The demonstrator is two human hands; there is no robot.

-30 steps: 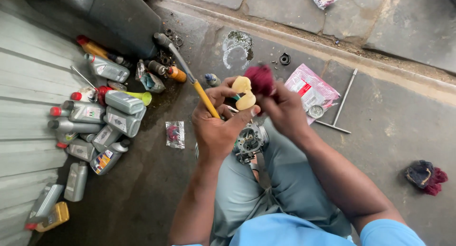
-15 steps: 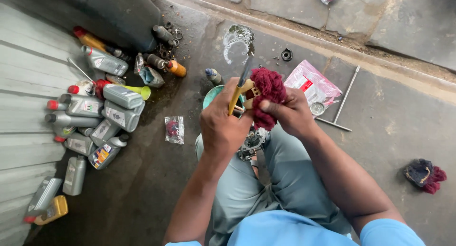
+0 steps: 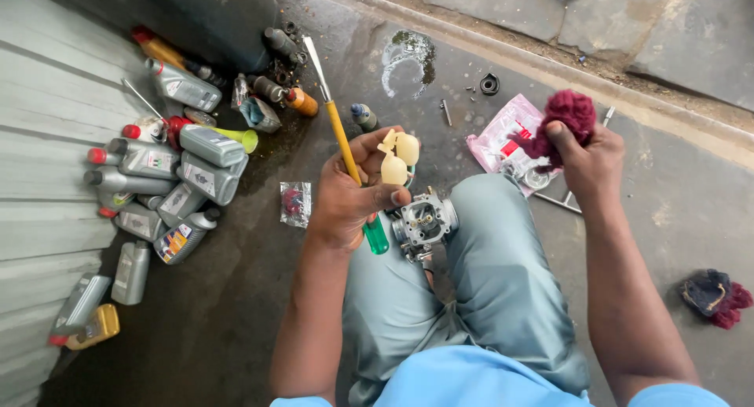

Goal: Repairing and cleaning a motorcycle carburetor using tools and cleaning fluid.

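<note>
Left hand (image 3: 349, 199) clamps a cream plastic float (image 3: 397, 159) and a yellow-shafted screwdriver (image 3: 345, 148); right hand (image 3: 585, 159) is closed on a maroon rag (image 3: 567, 116).

The float (two rounded lobes) sits at the left fingertips, directly above the metal carburetor (image 3: 424, 221) resting on the knee. Grey oil bottles (image 3: 200, 159) crowd the left wall; bare concrete floor (image 3: 236, 320) lies between.

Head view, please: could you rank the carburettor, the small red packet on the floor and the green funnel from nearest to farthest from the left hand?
1. Carburettor, just right of the left hand, on the lap.
2. Small red packet, on the floor to its left.
3. Green funnel, farther left among the oil bottles.
</note>
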